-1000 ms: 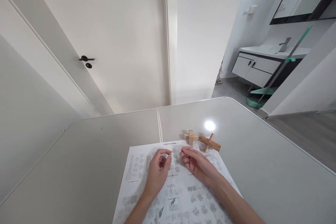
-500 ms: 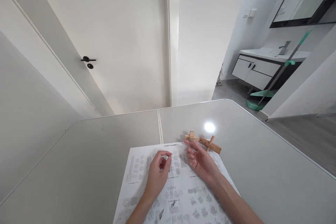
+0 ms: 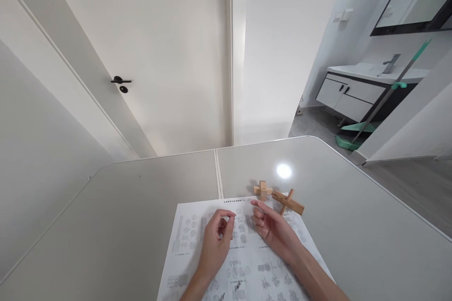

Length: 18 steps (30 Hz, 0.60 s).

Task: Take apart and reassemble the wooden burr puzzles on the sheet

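Note:
On the grey table (image 3: 134, 225) lies a printed sheet of diagrams (image 3: 247, 268). Both my hands rest on it. My left hand (image 3: 216, 241) is curled, thumb and fingertips meeting, with nothing seen in it. My right hand (image 3: 274, 228) lies on its edge, palm turned to the left, fingers stretched out and apart, holding nothing. Just beyond its fingertips, at the sheet's far right corner, lie two wooden cross-shaped puzzle pieces: a small one (image 3: 262, 190) and a longer one (image 3: 290, 202). Neither hand touches them.
A seam (image 3: 219, 178) splits the table top. Behind it stands a white door with a black handle (image 3: 120, 81). To the right, a bathroom opens with a vanity cabinet (image 3: 353, 96), a green-handled mop (image 3: 391, 85) and a green dustpan (image 3: 348, 141).
My right hand uncurled its fingers and reached a little toward the wooden pieces. The left hand kept its curled pose. The view shifted slightly.

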Available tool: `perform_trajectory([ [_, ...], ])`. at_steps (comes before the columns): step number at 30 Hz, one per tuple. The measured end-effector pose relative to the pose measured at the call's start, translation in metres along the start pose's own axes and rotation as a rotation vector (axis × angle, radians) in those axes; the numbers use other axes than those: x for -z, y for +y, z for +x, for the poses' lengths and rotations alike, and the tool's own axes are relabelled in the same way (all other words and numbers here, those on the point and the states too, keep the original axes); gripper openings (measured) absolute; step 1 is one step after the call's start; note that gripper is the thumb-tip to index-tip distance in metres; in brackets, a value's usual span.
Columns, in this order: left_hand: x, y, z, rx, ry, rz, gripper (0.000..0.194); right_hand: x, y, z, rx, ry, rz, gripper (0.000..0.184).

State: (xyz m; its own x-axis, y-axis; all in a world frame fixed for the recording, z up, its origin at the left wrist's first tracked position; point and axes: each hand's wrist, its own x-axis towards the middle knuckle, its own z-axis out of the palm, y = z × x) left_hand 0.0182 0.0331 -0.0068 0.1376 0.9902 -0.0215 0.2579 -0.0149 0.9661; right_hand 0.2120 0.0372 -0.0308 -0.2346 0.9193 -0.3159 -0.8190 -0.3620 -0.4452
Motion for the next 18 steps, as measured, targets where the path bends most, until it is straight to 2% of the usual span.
perform_trajectory([
  [4,-0.001,-0.001,0.000,-0.004,-0.016,-0.029,0.035,0.000,0.000,0.002,-0.009,-0.042,0.006,0.023],
  [6,-0.001,-0.001,0.000,-0.002,-0.029,-0.047,0.035,0.000,-0.002,0.002,-0.013,-0.064,0.002,0.029],
  [10,0.009,0.006,0.000,-0.012,-0.071,-0.050,0.035,0.002,-0.008,-0.014,-0.009,-0.011,-0.066,0.040],
  [12,0.026,0.009,0.001,-0.021,-0.079,0.015,0.035,0.007,-0.011,-0.031,-0.031,0.035,-0.202,0.041],
  [14,0.052,0.007,0.001,-0.047,-0.044,0.130,0.034,0.016,-0.013,-0.053,-0.051,0.093,-0.404,0.046],
  [18,0.112,-0.015,0.003,-0.136,0.197,0.461,0.030,0.037,-0.013,-0.089,-0.041,0.244,-0.811,0.049],
])
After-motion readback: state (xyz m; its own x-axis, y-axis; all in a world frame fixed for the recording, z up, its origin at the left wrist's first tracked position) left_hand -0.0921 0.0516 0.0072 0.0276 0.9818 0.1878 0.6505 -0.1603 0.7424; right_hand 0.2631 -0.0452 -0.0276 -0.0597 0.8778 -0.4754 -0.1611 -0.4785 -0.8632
